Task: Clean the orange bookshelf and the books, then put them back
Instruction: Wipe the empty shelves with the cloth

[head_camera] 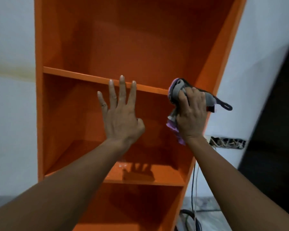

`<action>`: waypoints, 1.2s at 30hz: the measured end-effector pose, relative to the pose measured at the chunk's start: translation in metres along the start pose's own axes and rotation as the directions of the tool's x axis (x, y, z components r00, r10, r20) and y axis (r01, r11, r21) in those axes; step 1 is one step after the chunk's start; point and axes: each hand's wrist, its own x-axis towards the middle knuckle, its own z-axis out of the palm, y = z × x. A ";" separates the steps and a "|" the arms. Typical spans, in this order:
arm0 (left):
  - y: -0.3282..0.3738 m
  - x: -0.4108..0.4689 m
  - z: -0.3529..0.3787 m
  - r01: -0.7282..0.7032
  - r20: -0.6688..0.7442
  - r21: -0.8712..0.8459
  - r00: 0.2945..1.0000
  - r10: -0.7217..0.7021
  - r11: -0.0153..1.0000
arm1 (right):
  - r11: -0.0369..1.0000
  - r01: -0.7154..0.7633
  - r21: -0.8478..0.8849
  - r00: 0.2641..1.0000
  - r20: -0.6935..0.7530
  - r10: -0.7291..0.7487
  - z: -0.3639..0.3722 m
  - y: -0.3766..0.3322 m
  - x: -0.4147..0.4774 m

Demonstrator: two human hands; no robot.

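Hands: left hand (122,114) splayed; right hand (191,117) clutches cloth (177,90) (partly hidden) at bookshelf (107,47).

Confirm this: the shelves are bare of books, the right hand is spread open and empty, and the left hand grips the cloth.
The hands are swapped. In the head view the left hand is spread open and empty, and the right hand grips the cloth. The shelves in view are indeed bare of books.

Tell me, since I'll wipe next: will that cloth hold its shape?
Probably not. The cloth bunches in the right hand, and loose ends droop below it, so it looks floppy. One hand grips it easily, so it is likely light.
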 end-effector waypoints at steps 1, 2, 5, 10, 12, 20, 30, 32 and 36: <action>0.005 -0.007 -0.005 -0.003 0.023 0.003 1.000 0.003 1.000 | 0.997 -0.070 0.018 0.997 0.026 0.069 -0.011 0.008 -0.003; 0.008 -0.014 -0.009 -0.012 0.060 0.005 0.998 0.012 1.000 | 0.989 -0.141 0.041 0.989 0.052 0.139 -0.022 0.010 -0.006; 0.013 -0.028 -0.021 -0.018 0.233 -0.026 0.972 0.024 0.999 | 0.942 -0.311 0.129 0.948 0.107 0.299 -0.055 0.004 0.001; 0.004 -0.047 -0.030 -0.008 0.556 -0.092 0.829 0.058 0.996 | 0.685 -0.677 0.267 0.736 0.252 0.629 -0.085 -0.033 -0.012; -0.004 -0.053 -0.033 0.044 0.634 -0.107 0.773 0.034 0.993 | 0.613 -0.748 0.253 0.661 0.369 0.654 -0.082 -0.049 -0.032; -0.058 -0.094 -0.004 0.157 0.759 -0.004 0.644 -0.099 0.988 | 0.656 -0.754 0.035 0.445 0.762 0.471 -0.043 -0.077 -0.099; -0.102 -0.118 0.069 0.201 0.622 -0.010 0.768 -0.151 0.980 | 0.913 -0.313 -0.263 0.101 0.946 0.307 0.003 -0.071 -0.166; -0.110 -0.118 0.081 0.181 0.571 0.011 0.806 -0.155 0.983 | 0.910 -0.325 -0.258 0.081 0.951 0.299 0.020 -0.062 -0.165; -0.126 -0.110 0.101 0.192 0.510 0.017 0.843 -0.174 0.981 | 0.865 -0.446 -0.231 0.055 0.957 0.284 0.052 -0.052 -0.167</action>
